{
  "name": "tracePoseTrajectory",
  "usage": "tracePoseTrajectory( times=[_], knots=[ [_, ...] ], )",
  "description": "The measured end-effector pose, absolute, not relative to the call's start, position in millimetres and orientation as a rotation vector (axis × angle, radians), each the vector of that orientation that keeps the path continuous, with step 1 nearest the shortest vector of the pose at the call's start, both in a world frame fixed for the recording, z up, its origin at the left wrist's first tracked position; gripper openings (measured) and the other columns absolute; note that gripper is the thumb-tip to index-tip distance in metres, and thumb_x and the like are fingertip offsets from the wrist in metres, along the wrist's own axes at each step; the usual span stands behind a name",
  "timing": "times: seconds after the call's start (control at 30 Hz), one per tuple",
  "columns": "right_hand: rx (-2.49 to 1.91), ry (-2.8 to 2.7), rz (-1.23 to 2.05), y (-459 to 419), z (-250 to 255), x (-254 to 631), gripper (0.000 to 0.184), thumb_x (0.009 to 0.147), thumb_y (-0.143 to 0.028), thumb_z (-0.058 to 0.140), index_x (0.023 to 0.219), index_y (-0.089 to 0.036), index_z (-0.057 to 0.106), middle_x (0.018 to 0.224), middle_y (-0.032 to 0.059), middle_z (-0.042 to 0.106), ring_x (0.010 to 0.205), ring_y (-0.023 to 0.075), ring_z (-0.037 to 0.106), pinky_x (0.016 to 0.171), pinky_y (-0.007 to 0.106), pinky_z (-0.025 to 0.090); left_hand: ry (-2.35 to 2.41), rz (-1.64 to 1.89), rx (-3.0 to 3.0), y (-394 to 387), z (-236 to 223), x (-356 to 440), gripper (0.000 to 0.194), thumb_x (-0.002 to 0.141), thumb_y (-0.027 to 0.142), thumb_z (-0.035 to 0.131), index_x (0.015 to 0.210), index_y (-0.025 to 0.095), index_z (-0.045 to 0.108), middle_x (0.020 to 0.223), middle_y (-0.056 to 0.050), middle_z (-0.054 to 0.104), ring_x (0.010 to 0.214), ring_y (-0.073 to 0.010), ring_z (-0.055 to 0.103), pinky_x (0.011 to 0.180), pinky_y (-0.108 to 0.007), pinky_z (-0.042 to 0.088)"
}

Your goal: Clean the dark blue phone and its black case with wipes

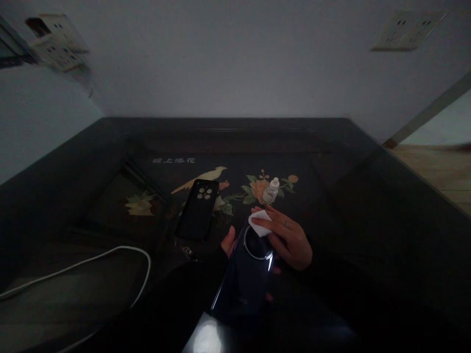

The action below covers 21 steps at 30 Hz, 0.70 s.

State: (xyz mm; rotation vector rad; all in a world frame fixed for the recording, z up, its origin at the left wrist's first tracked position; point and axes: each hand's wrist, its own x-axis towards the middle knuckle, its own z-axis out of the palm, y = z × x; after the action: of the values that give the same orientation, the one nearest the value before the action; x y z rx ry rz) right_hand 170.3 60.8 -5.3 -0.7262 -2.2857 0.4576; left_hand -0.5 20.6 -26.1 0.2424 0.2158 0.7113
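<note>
At the lower centre of the frame, a dark blue smartphone [239, 282] is held tilted, its back facing up and its large round camera ring [258, 247] toward the top. The left hand [228, 241] grasps it from beneath: the thumb shows beside its left edge, and fingertips show past the right edge; the palm is hidden. The right hand [292, 243], with a ring on one finger, presses a small white wipe [260, 223] onto the upper part of the camera ring, fingers spread over the wipe and holding it there.

Just above the right hand, right of the frame's centre, a small clear dropper bottle [271, 192] with a white cap and a pale label stands upright; how much liquid is in it I cannot tell. Left of the phone, near the middle of the frame, lies a black phone case [197, 211] with round camera cut-outs at its upper end; a small charm [188, 252] lies by its lower end. All this is over a dark glossy tabletop [324, 147] decorated with a pale bird [206, 177] and flowers. A white cable [123, 247] curves across the lower left. Wall sockets [408, 30] show at the upper right, with more at the upper left.
</note>
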Motion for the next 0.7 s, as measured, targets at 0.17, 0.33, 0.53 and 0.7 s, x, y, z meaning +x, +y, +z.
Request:
tracePoseTrajectory(
  times=[0.17, 0.33, 0.53, 0.7],
  knots=[
    [-0.869, -2.201, 0.486, 59, -9, 171, 0.037, 0.085, -0.013, 0.037, 0.119, -0.021, 0.049, 0.123, 0.0053, 0.052, 0.116, 0.0161, 0.045, 0.099, 0.037, 0.038, 0.221, 0.631, 0.282, 22, -18, -15, 0.064, 0.076, 0.064, 0.030, 0.117, 0.020, 0.051, 0.117, -0.009, 0.055, 0.106, -0.0312, 0.051, 0.077, -0.048, 0.043],
    [-0.892, -2.185, 0.523, 57, -10, 171, 0.037, 0.086, -0.014, 0.036, 0.120, -0.022, 0.048, 0.123, 0.0059, 0.052, 0.115, 0.0167, 0.047, 0.096, 0.036, 0.040, 0.186, 0.655, 0.280, 25, -20, -15, 0.069, 0.076, 0.065, 0.026, 0.118, 0.016, 0.051, 0.117, -0.011, 0.055, 0.107, -0.0301, 0.051, 0.078, -0.049, 0.044],
    [-0.883, -2.262, 0.545, 59, -12, 170, 0.039, 0.087, -0.015, 0.035, 0.124, -0.022, 0.044, 0.128, 0.0053, 0.047, 0.118, 0.0169, 0.043, 0.098, 0.035, 0.039, 0.246, 0.590, 0.268, 22, -21, -12, 0.067, 0.079, 0.063, 0.017, 0.113, 0.020, 0.056, 0.114, -0.007, 0.058, 0.104, -0.0283, 0.054, 0.075, -0.047, 0.046],
    [-0.933, -2.275, 0.545, 59, -12, 170, 0.037, 0.087, -0.017, 0.034, 0.122, -0.021, 0.047, 0.123, 0.0069, 0.052, 0.115, 0.0173, 0.047, 0.095, 0.035, 0.040, 0.266, 0.596, 0.267, 22, -16, -13, 0.064, 0.078, 0.064, 0.021, 0.113, 0.025, 0.056, 0.113, -0.009, 0.058, 0.103, -0.0305, 0.054, 0.074, -0.047, 0.047]
  ],
)
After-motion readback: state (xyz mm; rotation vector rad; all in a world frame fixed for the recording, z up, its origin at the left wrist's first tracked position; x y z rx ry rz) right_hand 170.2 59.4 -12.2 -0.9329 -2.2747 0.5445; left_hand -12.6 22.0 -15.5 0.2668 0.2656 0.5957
